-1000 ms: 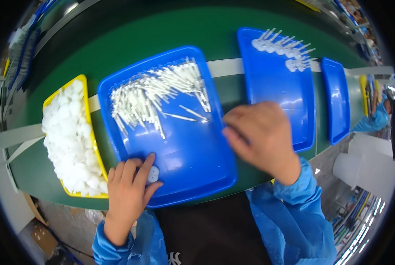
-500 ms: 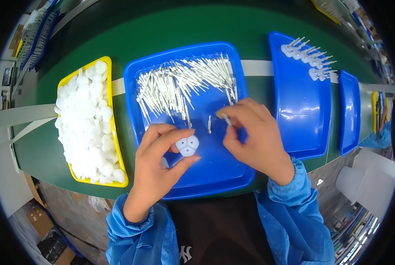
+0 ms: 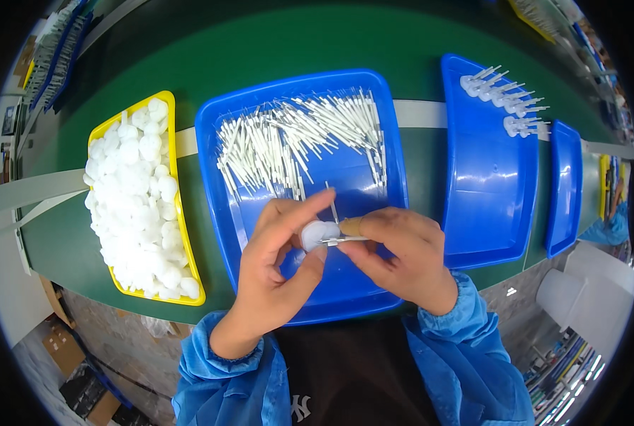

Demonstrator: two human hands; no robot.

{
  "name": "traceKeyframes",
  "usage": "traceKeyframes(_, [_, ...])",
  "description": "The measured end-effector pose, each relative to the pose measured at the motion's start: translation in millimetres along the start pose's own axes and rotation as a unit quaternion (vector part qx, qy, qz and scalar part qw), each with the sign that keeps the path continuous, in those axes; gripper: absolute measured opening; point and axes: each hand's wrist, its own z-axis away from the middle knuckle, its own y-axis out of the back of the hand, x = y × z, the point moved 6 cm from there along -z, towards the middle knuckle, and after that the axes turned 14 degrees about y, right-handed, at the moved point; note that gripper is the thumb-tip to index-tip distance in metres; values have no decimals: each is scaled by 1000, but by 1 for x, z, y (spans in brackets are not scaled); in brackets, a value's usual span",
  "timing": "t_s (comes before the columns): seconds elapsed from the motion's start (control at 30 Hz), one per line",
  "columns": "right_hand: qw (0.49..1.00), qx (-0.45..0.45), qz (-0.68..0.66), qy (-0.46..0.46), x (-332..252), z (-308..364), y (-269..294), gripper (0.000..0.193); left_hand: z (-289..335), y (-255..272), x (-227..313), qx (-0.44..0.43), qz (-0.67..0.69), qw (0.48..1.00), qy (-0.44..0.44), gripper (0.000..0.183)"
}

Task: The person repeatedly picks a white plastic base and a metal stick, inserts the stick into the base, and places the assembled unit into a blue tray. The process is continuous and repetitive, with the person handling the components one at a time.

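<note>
My left hand (image 3: pixel 271 266) pinches a small white plastic piece (image 3: pixel 315 234) between thumb and fingers. My right hand (image 3: pixel 405 252) closes on a thin white rod (image 3: pixel 349 238), its metal-coloured end against the piece. Whether that end sits in a hole is hidden. Both hands are over the near half of a blue tray (image 3: pixel 396 149). Across the tray's far half spreads a pile of similar white rods (image 3: pixel 271 145). A single rod (image 3: pixel 332 202) shows just beyond my fingertips; I cannot tell if it touches the piece.
At the left a yellow tray (image 3: pixel 180 206) is heaped with white plastic pieces (image 3: pixel 132 206). The blue tray (image 3: pixel 491 199) on the right carries several pieces with upright rods (image 3: pixel 487 89). Beyond it are a narrower blue tray (image 3: pixel 564 192) and another person's blue sleeve (image 3: pixel 609 227).
My right hand has moved left and nearer, bringing its rod against the piece. The piece, earlier showing three holes, is now tilted with its face turned away.
</note>
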Motion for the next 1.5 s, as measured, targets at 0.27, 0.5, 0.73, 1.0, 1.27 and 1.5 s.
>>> traceKeyframes(0.27, [999,-21,28,7,3,4,3,23,1,4,-9,54,47,997,38,45])
traceKeyframes(0.5, [996,-53,-23,-66,7,7,2,19,0,7,-7,71,-47,996,-37,41])
traceKeyframes(0.73, [993,-64,-36,-92,4,5,-6,17,2,5,0,91,-137,984,-64,39])
traceKeyframes(1.0, [903,-155,-219,-334,13,9,-15,14,3,6,-1,112,-207,970,-67,37])
traceKeyframes(1.27, [990,-60,-30,-122,8,8,-14,14,6,8,-7,121,-151,978,-72,32])
traceKeyframes(1.5, [987,-53,-41,-149,9,10,-14,15,6,3,-10,121,-139,980,-67,33])
